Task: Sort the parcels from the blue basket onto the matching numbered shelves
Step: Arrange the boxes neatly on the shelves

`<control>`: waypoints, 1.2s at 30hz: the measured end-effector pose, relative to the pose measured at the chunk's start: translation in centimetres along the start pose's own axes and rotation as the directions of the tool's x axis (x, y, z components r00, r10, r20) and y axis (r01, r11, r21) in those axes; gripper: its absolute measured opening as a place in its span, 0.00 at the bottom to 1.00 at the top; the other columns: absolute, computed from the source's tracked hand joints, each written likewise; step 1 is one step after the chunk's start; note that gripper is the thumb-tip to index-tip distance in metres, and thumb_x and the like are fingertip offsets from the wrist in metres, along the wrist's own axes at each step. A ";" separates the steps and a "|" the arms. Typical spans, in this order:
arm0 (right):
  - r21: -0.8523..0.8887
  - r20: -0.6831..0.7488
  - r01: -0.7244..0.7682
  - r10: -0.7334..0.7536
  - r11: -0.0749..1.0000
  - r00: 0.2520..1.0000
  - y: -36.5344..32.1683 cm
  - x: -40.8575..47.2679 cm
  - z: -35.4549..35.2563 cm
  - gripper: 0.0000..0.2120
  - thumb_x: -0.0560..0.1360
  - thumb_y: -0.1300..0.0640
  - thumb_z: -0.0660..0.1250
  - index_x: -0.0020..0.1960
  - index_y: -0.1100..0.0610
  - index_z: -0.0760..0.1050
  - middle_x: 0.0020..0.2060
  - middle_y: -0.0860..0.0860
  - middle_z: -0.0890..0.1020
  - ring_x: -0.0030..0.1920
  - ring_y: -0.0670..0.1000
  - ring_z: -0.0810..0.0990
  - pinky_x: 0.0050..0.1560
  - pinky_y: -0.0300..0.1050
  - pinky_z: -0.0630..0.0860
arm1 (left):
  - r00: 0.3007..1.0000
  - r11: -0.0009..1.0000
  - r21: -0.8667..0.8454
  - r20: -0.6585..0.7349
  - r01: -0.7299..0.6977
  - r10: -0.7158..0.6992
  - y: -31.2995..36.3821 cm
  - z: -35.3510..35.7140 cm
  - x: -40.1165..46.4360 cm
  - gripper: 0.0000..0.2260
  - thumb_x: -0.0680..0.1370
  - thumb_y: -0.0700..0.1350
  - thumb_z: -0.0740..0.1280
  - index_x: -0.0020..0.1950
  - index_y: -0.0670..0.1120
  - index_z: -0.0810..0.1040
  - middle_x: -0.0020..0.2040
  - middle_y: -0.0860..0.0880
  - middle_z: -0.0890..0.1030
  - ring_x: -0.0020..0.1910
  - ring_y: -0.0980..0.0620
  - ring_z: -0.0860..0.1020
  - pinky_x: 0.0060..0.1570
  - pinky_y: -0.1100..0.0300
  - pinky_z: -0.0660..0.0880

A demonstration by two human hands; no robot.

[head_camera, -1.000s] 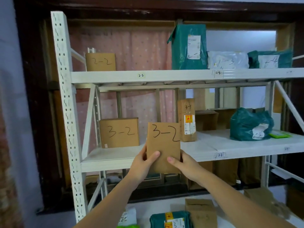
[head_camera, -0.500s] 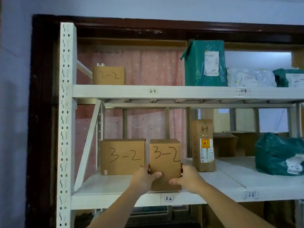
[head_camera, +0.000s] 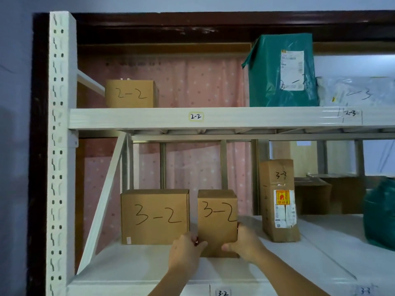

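A narrow cardboard box marked 3-2 point(head_camera: 217, 216) stands upright on the white lower shelf point(head_camera: 139, 265), above the 3-2 label point(head_camera: 222, 292). My left hand point(head_camera: 185, 251) grips its lower left side and my right hand point(head_camera: 245, 244) grips its lower right side, thumbs on the front. Just to its left stands a wider box marked 3-2 point(head_camera: 155, 216), with a narrow gap between them. The blue basket is out of view.
A tall 3-3 box point(head_camera: 277, 199) stands right of my hands, with a green bag point(head_camera: 380, 214) at the far right. The upper shelf point(head_camera: 149, 118) carries a 2-2 box point(head_camera: 130, 94), a green parcel point(head_camera: 280, 71) and a white 2-3 bag point(head_camera: 359, 92). The white upright post point(head_camera: 61, 146) bounds the left.
Both hands carried the narrow 3-2 box up from in front of the shelf edge and onto the lower shelf, beside the wider 3-2 box. The view has moved closer.
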State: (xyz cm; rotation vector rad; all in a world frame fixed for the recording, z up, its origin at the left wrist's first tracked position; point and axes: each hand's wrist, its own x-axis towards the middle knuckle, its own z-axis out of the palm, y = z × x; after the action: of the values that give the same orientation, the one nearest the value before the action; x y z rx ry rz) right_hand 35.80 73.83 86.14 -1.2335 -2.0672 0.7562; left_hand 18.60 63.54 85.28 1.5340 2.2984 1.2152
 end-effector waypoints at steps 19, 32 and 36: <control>-0.002 -0.009 -0.015 0.015 1.000 1.000 -0.3 6.1 2.7 0.25 0.69 0.53 0.79 0.63 0.50 0.74 0.57 0.48 0.81 0.60 0.52 0.79 0.64 0.53 0.76 | 0.981 0.978 -0.115 -0.067 0.174 -0.182 -2.9 2.4 4.8 0.22 0.76 0.63 0.65 0.37 0.45 0.82 0.36 0.47 0.85 0.39 0.46 0.85 0.45 0.50 0.83; -0.107 0.046 -0.063 0.068 0.992 0.997 1.3 2.8 0.1 0.38 0.74 0.45 0.75 0.77 0.56 0.62 0.73 0.55 0.71 0.72 0.56 0.71 0.66 0.47 0.70 | 0.984 0.985 -0.036 -0.060 0.168 -0.169 -2.4 2.0 4.3 0.19 0.80 0.59 0.65 0.41 0.45 0.82 0.36 0.48 0.84 0.36 0.50 0.83 0.37 0.57 0.80; -0.290 0.129 0.021 0.017 0.957 0.992 2.9 0.3 -2.7 0.41 0.75 0.37 0.70 0.80 0.53 0.58 0.75 0.54 0.69 0.72 0.55 0.70 0.70 0.50 0.70 | 0.994 0.990 0.080 -0.024 0.112 -0.111 -2.0 1.7 4.0 0.20 0.81 0.58 0.64 0.41 0.44 0.82 0.36 0.47 0.84 0.35 0.50 0.81 0.33 0.59 0.74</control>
State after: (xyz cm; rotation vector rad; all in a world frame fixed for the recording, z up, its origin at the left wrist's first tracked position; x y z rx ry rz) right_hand 39.26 75.67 85.84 -1.3688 -2.3506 0.5567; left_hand 16.04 67.45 84.04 1.4023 2.4382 1.1273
